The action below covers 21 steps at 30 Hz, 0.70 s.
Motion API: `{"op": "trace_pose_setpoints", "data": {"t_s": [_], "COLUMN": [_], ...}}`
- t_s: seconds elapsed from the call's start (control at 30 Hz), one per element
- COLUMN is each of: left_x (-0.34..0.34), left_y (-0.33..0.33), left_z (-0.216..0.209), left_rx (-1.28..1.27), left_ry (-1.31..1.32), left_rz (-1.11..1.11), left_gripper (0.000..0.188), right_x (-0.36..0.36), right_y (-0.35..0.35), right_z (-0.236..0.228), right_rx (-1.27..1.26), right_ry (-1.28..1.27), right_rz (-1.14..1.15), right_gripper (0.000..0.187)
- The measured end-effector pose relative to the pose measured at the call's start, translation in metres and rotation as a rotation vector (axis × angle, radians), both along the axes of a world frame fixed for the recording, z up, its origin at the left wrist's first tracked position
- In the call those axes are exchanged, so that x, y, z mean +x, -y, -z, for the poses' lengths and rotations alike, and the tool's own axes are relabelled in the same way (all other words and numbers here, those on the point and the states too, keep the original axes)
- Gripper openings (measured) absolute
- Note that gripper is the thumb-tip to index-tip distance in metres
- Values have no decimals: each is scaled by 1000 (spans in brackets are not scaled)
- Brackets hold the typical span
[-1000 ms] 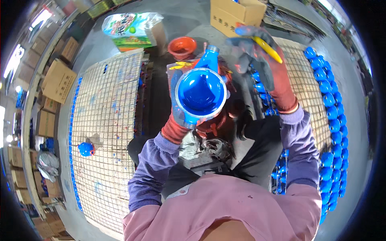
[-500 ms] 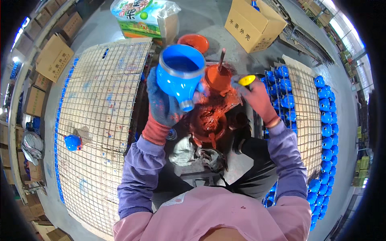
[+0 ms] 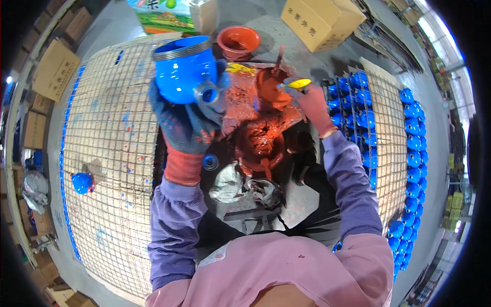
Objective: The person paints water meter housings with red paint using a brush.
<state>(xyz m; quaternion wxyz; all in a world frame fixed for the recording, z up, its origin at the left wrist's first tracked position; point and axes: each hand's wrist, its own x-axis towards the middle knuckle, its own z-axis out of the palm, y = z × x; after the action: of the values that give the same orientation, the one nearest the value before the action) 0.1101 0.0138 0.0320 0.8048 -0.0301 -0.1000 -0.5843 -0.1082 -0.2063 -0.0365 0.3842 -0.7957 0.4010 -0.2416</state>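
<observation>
Left hand (image 3: 186,123) cradles a round glossy-blue metal housing (image 3: 184,74); right hand (image 3: 311,100) grips a yellow-handled tool (image 3: 300,83). The tool lies right of the housing.

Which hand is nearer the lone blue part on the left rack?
Left: the left hand is ahead and to the right of the lone part; the right hand is much farther right.
</observation>
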Motion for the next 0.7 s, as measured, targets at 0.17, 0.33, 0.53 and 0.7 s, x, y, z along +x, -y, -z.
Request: {"op": "trace_pose_setpoints", "data": {"t_s": [0.17,0.33,0.53,0.7], "left_x": [2,0,-7,-15], "left_y": [4,6,8,11], "left_z": [-3,2,-1,-6], "left_rx": [-156,-59,-3,7], "left_ry": [80,11,-56,-52], "left_rz": [76,49,57,35], "left_gripper": [82,83,83,72], "right_x": [-1,3,-7,-20], "right_y": [12,19,6,-5], "right_z": [22,52,37,27], "right_rx": [-113,-281,-228,-512], "right_ry": [11,-220,28,-332], "right_rz": [-11,30,-45,-155], "right_gripper": [38,29,30,27]}}
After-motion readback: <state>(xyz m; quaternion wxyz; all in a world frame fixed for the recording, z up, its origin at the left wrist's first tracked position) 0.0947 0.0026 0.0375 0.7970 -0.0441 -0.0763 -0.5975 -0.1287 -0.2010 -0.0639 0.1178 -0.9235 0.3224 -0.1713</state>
